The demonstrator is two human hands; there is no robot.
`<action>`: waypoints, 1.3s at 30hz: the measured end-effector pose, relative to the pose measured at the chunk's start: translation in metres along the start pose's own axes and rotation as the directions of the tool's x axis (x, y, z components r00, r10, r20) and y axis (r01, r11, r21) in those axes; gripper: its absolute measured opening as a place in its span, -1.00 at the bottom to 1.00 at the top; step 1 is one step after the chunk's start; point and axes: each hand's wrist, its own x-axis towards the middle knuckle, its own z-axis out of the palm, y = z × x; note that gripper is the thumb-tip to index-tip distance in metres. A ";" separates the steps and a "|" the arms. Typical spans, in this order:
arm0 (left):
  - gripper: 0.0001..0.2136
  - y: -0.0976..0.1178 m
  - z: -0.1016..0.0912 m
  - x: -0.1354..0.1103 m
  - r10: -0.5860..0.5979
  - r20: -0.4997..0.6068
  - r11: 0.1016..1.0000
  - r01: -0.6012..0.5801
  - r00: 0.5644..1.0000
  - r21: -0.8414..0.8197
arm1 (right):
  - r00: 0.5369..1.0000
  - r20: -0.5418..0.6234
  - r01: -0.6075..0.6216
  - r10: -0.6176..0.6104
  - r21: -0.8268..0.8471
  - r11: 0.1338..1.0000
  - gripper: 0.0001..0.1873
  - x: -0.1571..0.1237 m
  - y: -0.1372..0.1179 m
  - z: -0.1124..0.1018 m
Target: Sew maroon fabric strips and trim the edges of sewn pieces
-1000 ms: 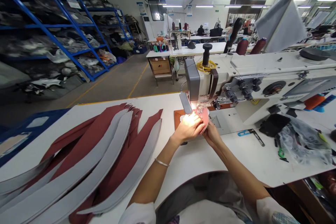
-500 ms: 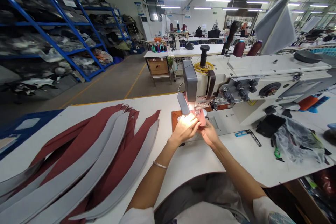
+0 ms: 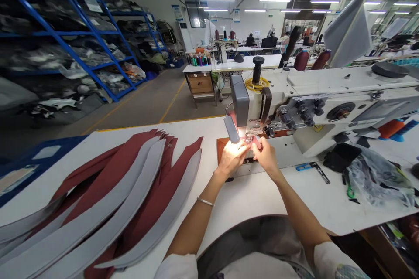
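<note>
A lit sewing machine point(image 3: 284, 104) stands on the white table, and both my hands are at its needle area. My left hand point(image 3: 231, 157) is closed on the reddish fabric piece at the left of the presser foot point(image 3: 250, 137), its fingertips bright under the lamp. My right hand point(image 3: 266, 154) pinches the other side of the reddish fabric piece point(image 3: 256, 141), just right of the foot. Most of the piece is hidden by my fingers and the machine head. A grey flat bar point(image 3: 231, 130) slants down beside the needle area.
Curved maroon-and-grey panels point(image 3: 131, 192) lie piled on the table's left. To the right are blue-handled snips point(image 3: 312, 169), a clear plastic bag point(image 3: 376, 178) and thread cones point(image 3: 391, 128). Blue shelving point(image 3: 94, 35) stands at the far left.
My right hand has risen slightly and now pinches the fabric closer to the presser foot. The fabric flap that stood up between my hands now lies lower. The view has shifted slightly.
</note>
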 end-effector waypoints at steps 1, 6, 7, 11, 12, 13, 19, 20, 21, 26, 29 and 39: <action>-0.81 -0.001 0.001 -0.001 0.001 -0.017 0.999 -0.002 1.000 -0.035 | 1.000 -0.021 0.017 -0.018 -0.079 0.997 -0.79 0.002 0.001 0.001; -0.84 -0.007 0.004 -0.004 -0.045 -0.053 0.988 0.037 0.998 -0.150 | 0.992 -0.101 0.042 -0.073 -0.281 0.959 -0.82 0.008 0.008 0.005; -0.84 -0.008 0.004 -0.003 -0.061 -0.046 0.985 0.053 0.997 -0.164 | 0.993 -0.099 0.037 -0.069 -0.290 0.956 -0.82 0.009 0.009 0.006; -0.86 -0.012 0.007 0.001 -0.114 -0.027 0.968 0.105 0.993 -0.229 | 0.995 -0.086 0.013 -0.044 -0.335 0.942 -0.79 0.016 0.006 0.008; -0.86 -0.013 0.008 0.002 -0.126 -0.030 0.963 0.115 0.992 -0.243 | 0.996 -0.084 0.007 -0.038 -0.350 0.937 -0.78 0.018 0.005 0.008; -0.86 -0.014 0.009 0.003 -0.140 -0.035 0.959 0.127 0.990 -0.253 | 0.996 -0.083 -0.001 -0.031 -0.366 0.931 -0.78 0.020 0.004 0.008; -0.83 -0.017 0.017 0.002 -0.230 -0.017 0.935 0.216 0.973 -0.281 | 0.997 -0.076 -0.017 -0.014 -0.405 0.914 -0.78 0.024 0.003 0.008; -0.83 -0.018 0.018 0.002 -0.239 -0.014 0.931 0.225 0.971 -0.287 | 0.997 -0.074 -0.010 -0.022 -0.402 0.915 -0.78 0.024 0.004 0.008; -0.83 -0.018 0.019 0.003 -0.248 -0.010 0.926 0.234 0.969 -0.297 | 0.997 -0.073 0.000 -0.032 -0.400 0.917 -0.78 0.024 0.005 0.009; -0.81 -0.010 0.021 0.002 -0.320 0.027 0.866 0.304 0.947 -0.397 | 0.994 -0.084 0.032 -0.068 -0.372 0.928 -0.76 0.024 0.010 0.010; -0.71 -0.005 0.018 -0.024 -0.354 0.028 0.831 0.328 0.935 -0.449 | 0.992 -0.096 0.054 -0.082 -0.266 0.963 -0.67 0.015 0.023 0.004; -0.56 -0.029 -0.077 -0.173 -0.945 0.314 0.245 0.828 0.089 0.504 | 0.873 0.459 -0.300 0.164 0.242 0.923 -0.44 -0.060 0.083 0.027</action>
